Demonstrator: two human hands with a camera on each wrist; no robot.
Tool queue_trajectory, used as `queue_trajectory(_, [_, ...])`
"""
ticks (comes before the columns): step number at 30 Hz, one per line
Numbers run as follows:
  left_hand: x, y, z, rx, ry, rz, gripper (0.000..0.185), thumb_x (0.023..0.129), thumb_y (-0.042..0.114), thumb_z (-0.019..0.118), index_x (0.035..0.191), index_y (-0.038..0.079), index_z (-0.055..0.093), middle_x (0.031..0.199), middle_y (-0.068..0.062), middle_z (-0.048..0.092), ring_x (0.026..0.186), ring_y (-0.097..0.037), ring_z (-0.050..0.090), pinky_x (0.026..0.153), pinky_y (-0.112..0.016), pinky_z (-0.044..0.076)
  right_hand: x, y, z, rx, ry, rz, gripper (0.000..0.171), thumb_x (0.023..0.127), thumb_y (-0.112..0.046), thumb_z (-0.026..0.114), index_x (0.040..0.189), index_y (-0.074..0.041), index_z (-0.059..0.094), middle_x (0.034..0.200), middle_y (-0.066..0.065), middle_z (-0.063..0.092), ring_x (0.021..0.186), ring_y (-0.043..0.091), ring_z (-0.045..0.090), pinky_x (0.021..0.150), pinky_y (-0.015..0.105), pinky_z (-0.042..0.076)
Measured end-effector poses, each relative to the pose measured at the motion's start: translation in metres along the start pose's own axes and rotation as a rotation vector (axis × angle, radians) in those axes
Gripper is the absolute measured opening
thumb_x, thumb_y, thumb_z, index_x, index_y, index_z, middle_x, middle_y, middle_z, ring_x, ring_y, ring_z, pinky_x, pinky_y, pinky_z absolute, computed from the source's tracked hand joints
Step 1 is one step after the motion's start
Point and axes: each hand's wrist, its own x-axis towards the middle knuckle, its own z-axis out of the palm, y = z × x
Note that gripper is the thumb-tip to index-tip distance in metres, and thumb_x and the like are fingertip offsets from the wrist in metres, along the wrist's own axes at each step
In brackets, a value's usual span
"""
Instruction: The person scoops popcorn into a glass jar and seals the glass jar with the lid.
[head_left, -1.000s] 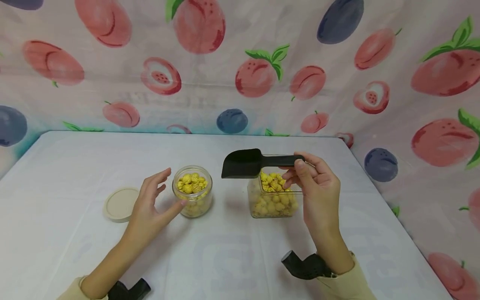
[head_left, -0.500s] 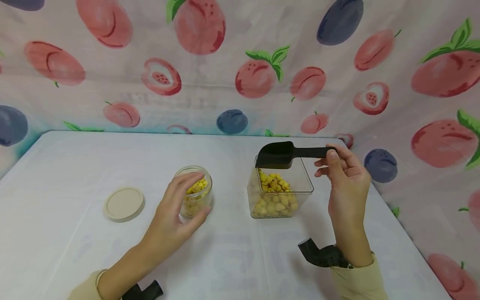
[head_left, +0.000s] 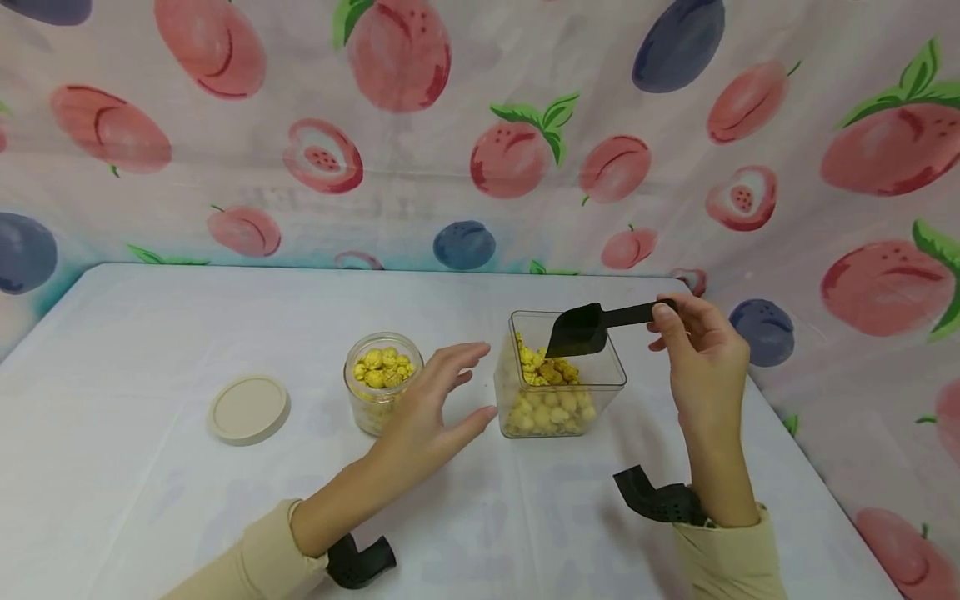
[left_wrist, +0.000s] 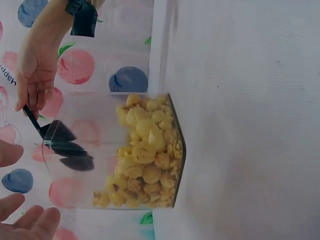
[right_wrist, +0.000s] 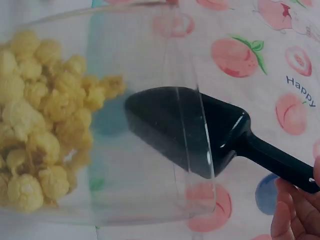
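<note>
My right hand point(head_left: 701, 337) pinches the end of a black scoop's handle. The scoop point(head_left: 581, 329) tilts down to the left, its blade dipping past the rim of a clear square container point(head_left: 611, 367). Yellow popcorn point(right_wrist: 45, 115) fills the lower part of that container, and the blade tip point(right_wrist: 137, 107) points at it through the wall. My left hand point(head_left: 431, 408) reaches toward the container's left side, thumb and fingers spread, holding nothing. Behind that hand stands an open glass jar point(head_left: 367, 408) of yellow popcorn, its lower right part hidden.
A round cream lid point(head_left: 249, 408) lies flat on the white table point(head_left: 135, 333) left of the jar. Behind the table hangs a fruit-printed cloth point(head_left: 420, 142), which continues along the right side. Black wrist mounts point(head_left: 660, 496) sit at both sleeves.
My left hand has moved right, from beside the jar to near the square container. My right hand has moved right, and the scoop has tipped down into the container's mouth.
</note>
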Motion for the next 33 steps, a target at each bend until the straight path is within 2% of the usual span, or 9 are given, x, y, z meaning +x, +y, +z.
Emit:
queue_trajectory(4, [0.008, -0.003, 0.009, -0.076, -0.025, -0.085, 0.057, 0.082, 0.007, 0.069, 0.134, 0.008, 0.046, 0.135, -0.007, 0.046, 0.120, -0.021, 0.051, 0.099, -0.030, 0.047, -0.001, 0.002, -0.002, -0.276, -0.056, -0.057, 0.025, 0.089, -0.019, 0.064, 0.108, -0.004, 0.066, 0.077, -0.026, 0.056, 0.065, -0.006, 0.055, 0.059, 0.007, 0.047])
queue_trajectory(9, [0.016, -0.007, 0.018, -0.158, -0.048, -0.152, 0.057, 0.083, 0.006, 0.069, 0.135, 0.006, 0.045, 0.135, -0.010, 0.044, 0.118, -0.026, 0.051, 0.097, -0.033, 0.049, -0.001, 0.005, -0.001, -0.390, -0.124, -0.068, 0.024, 0.088, -0.021, 0.064, 0.106, -0.005, 0.066, 0.072, -0.029, 0.052, 0.060, -0.008, 0.053, 0.056, 0.006, 0.045])
queue_trajectory(14, [0.021, -0.011, 0.023, -0.216, -0.055, -0.203, 0.060, 0.083, 0.007, 0.069, 0.136, 0.006, 0.043, 0.136, -0.011, 0.043, 0.117, -0.027, 0.051, 0.096, -0.032, 0.050, 0.000, 0.008, 0.000, -0.393, -0.163, -0.044, 0.024, 0.088, -0.021, 0.065, 0.105, -0.005, 0.067, 0.072, -0.024, 0.056, 0.060, -0.006, 0.054, 0.054, 0.008, 0.046])
queue_trajectory(17, [0.022, -0.012, 0.026, -0.238, -0.053, -0.207, 0.062, 0.081, 0.005, 0.070, 0.137, 0.006, 0.042, 0.136, -0.012, 0.043, 0.116, -0.027, 0.051, 0.095, -0.032, 0.050, -0.001, 0.010, 0.002, -0.381, -0.179, -0.014, 0.024, 0.087, -0.022, 0.066, 0.105, -0.006, 0.067, 0.072, -0.019, 0.059, 0.062, -0.007, 0.054, 0.055, 0.009, 0.046])
queue_trajectory(25, [0.026, -0.016, 0.032, -0.252, -0.040, -0.223, 0.063, 0.080, 0.004, 0.071, 0.136, 0.004, 0.042, 0.133, -0.013, 0.044, 0.113, -0.028, 0.052, 0.092, -0.035, 0.052, -0.004, 0.011, 0.010, -0.319, -0.209, 0.060, 0.023, 0.086, -0.020, 0.067, 0.101, -0.003, 0.066, 0.069, -0.024, 0.057, 0.065, -0.002, 0.058, 0.060, 0.010, 0.050])
queue_trajectory(33, [0.027, -0.017, 0.034, -0.268, -0.047, -0.250, 0.062, 0.080, 0.005, 0.070, 0.135, 0.004, 0.043, 0.131, -0.015, 0.044, 0.112, -0.029, 0.053, 0.090, -0.030, 0.053, -0.006, 0.010, 0.015, -0.231, -0.217, 0.122, 0.024, 0.087, -0.020, 0.067, 0.100, -0.001, 0.064, 0.068, -0.018, 0.060, 0.060, 0.001, 0.059, 0.060, 0.013, 0.052])
